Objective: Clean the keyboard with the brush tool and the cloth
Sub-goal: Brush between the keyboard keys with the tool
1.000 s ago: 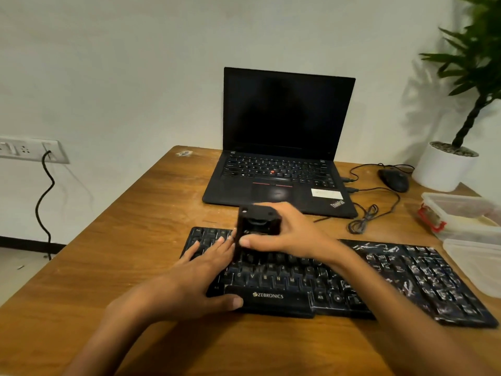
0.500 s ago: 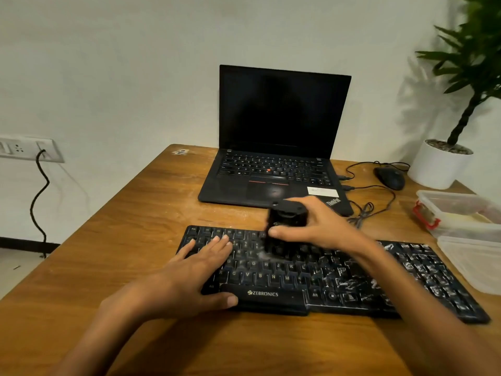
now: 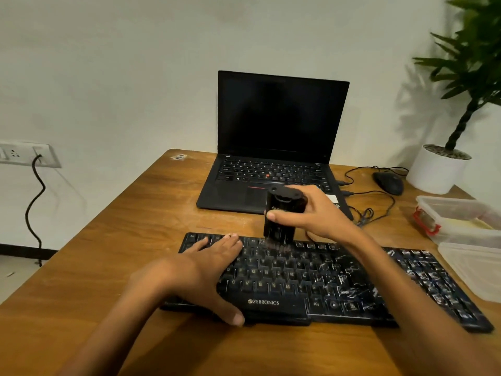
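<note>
A black Zebronics keyboard (image 3: 320, 283) lies across the wooden desk, its right half streaked with white marks. My left hand (image 3: 200, 270) rests flat on the keyboard's left end, fingers straight on the keys and thumb along the front edge. My right hand (image 3: 311, 215) grips a black block-shaped brush tool (image 3: 282, 215) upright, thumb on its front face. The tool's bristles touch the top key rows near the keyboard's middle. No cloth is in view.
An open black laptop (image 3: 273, 147) stands behind the keyboard. A wired mouse (image 3: 387, 183) and its cables lie at the back right, next to a white plant pot (image 3: 433, 172). Clear plastic containers (image 3: 466, 229) sit at the right edge. A wall socket (image 3: 27, 154) is on the left.
My right hand has carried the brush tool rightward along the upper key rows, then lifted it more upright. My left hand has stayed on the keyboard's left end.
</note>
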`<act>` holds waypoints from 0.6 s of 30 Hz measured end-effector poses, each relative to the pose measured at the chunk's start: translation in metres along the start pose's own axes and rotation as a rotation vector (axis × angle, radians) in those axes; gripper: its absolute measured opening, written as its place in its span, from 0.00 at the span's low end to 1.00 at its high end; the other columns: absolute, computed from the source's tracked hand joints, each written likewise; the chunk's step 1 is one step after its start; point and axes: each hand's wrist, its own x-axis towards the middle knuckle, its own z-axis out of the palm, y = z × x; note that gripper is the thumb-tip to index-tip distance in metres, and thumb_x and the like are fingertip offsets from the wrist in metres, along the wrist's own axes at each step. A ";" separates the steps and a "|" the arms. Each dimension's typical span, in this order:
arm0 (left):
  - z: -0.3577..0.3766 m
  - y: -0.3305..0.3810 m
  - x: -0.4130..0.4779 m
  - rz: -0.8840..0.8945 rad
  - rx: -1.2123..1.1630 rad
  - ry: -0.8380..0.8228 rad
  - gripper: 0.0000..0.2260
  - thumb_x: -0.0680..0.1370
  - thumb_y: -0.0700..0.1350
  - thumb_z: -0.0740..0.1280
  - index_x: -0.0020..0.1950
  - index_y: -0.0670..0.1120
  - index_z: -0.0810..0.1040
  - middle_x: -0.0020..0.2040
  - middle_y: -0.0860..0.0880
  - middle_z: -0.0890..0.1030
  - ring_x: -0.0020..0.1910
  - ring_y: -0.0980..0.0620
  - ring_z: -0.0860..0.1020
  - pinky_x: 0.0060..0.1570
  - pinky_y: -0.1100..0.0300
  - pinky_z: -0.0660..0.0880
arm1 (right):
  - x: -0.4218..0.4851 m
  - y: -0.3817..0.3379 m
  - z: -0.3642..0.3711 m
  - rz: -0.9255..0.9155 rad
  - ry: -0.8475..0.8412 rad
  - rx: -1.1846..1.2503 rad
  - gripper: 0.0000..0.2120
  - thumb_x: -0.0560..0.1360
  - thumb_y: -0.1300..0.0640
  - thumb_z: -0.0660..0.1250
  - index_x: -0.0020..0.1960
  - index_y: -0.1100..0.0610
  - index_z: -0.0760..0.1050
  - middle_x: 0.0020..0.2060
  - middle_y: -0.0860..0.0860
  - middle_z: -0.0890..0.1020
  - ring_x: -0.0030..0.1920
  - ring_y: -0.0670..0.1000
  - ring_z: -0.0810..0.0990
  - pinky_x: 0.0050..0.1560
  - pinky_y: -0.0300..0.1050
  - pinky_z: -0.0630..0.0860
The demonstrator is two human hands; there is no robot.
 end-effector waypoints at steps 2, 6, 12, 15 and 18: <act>0.000 -0.001 0.000 0.003 -0.006 0.007 0.49 0.71 0.62 0.67 0.74 0.53 0.31 0.73 0.59 0.32 0.57 0.65 0.33 0.69 0.58 0.38 | 0.000 0.000 0.002 0.016 -0.111 -0.004 0.06 0.70 0.54 0.71 0.39 0.51 0.74 0.31 0.41 0.77 0.33 0.39 0.74 0.36 0.30 0.68; 0.000 -0.002 0.001 0.005 -0.011 0.004 0.49 0.70 0.62 0.67 0.73 0.53 0.31 0.73 0.60 0.32 0.58 0.65 0.33 0.69 0.57 0.38 | 0.004 0.002 -0.003 -0.030 0.019 0.003 0.07 0.69 0.55 0.72 0.43 0.56 0.76 0.36 0.49 0.80 0.39 0.45 0.78 0.39 0.37 0.74; 0.001 -0.006 0.004 0.023 -0.042 0.015 0.50 0.70 0.62 0.68 0.73 0.53 0.31 0.73 0.60 0.32 0.58 0.64 0.32 0.68 0.58 0.36 | 0.005 0.005 0.003 0.017 -0.043 -0.050 0.12 0.67 0.48 0.73 0.41 0.54 0.75 0.33 0.46 0.77 0.33 0.41 0.75 0.36 0.34 0.71; 0.003 -0.006 0.005 0.029 -0.056 0.019 0.50 0.70 0.61 0.68 0.73 0.53 0.32 0.73 0.60 0.32 0.58 0.64 0.32 0.68 0.58 0.36 | 0.007 0.003 -0.002 -0.014 0.030 -0.012 0.12 0.67 0.49 0.73 0.44 0.56 0.77 0.38 0.55 0.80 0.40 0.51 0.78 0.41 0.43 0.74; 0.002 -0.006 0.005 0.032 -0.072 0.024 0.50 0.70 0.61 0.68 0.74 0.53 0.32 0.73 0.61 0.33 0.58 0.64 0.32 0.67 0.59 0.35 | 0.005 0.004 0.010 0.034 -0.117 -0.008 0.14 0.66 0.47 0.73 0.42 0.57 0.76 0.34 0.49 0.79 0.36 0.45 0.77 0.37 0.36 0.72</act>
